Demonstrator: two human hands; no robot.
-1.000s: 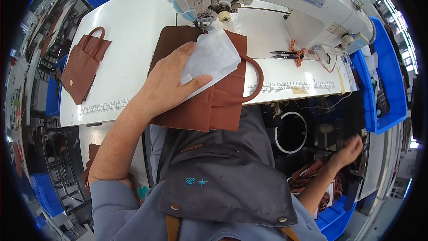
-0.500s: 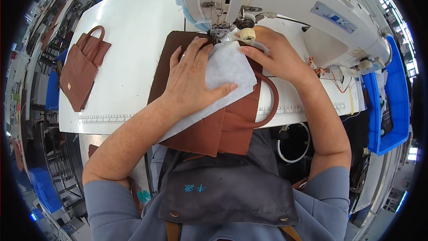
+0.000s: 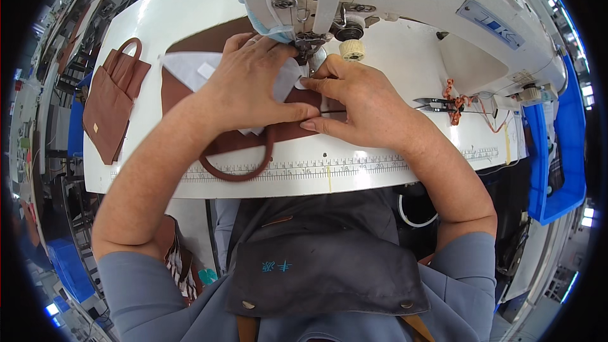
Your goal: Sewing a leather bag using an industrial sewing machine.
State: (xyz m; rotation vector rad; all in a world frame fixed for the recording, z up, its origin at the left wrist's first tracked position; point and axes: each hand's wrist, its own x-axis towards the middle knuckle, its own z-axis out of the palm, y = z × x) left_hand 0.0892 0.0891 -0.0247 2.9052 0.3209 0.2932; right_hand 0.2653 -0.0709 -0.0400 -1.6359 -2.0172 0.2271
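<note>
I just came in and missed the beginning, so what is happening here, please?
Someone is working at a white sewing machine. Their left hand lies spread over a thin white sheet and a brown leather-like piece with a looped handle. The right hand is at the same brown piece, close under the machine; its exact grip is unclear. A separate brown leather-like bag lies at the left of the white table.

brown panel [image 3: 290,140]: lies on tabletop [image 3: 158,22], partly hidden | matching handle [image 3: 231,178]: rounded loop, curves past panel's near edge | white sheet [image 3: 189,65]: atop panel, corner pointing left
</note>
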